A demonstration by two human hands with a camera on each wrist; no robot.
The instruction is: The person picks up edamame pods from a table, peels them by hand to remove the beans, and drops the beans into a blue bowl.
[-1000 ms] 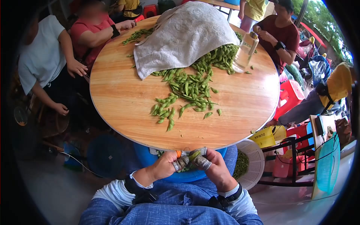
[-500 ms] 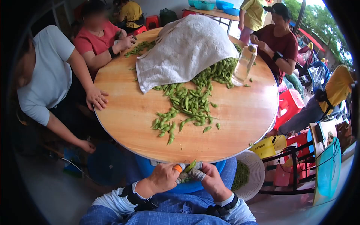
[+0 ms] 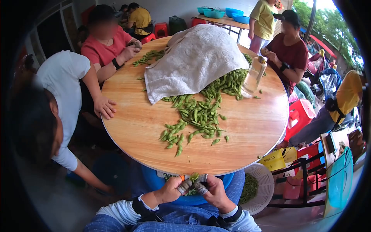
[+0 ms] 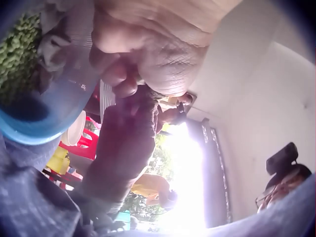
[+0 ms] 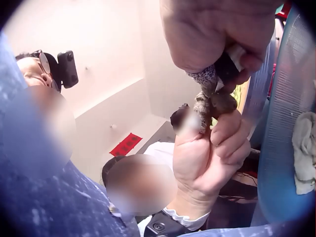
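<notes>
Over the blue basin [image 3: 152, 179] in my lap, my left hand [image 3: 169, 191] and right hand [image 3: 217, 195] meet fingertip to fingertip. Between their wrapped thumbs and fingers they pinch a green soybean pod [image 3: 194, 176]. Grey wrappings cover several fingertips, and an orange band circles a left finger. In the left wrist view, shelled green beans [image 4: 19, 57] lie in the basin beside a pale cloth [image 4: 55, 47]. The right wrist view shows both hands closely joined, with the pod mostly hidden behind the fingers.
Loose pods [image 3: 197, 114] spill toward me on the round wooden table [image 3: 247, 143], from a heap under a white towel [image 3: 193, 58]. A clear bottle [image 3: 254, 79] stands beside it. At my right is a white basket [image 3: 266, 189] holding green pods. Several people surround the table.
My hands stay together at the basin, shifting slightly lower, still pinching a pod. The person in white at the left put a hand on the table edge and bent down, reaching low.
</notes>
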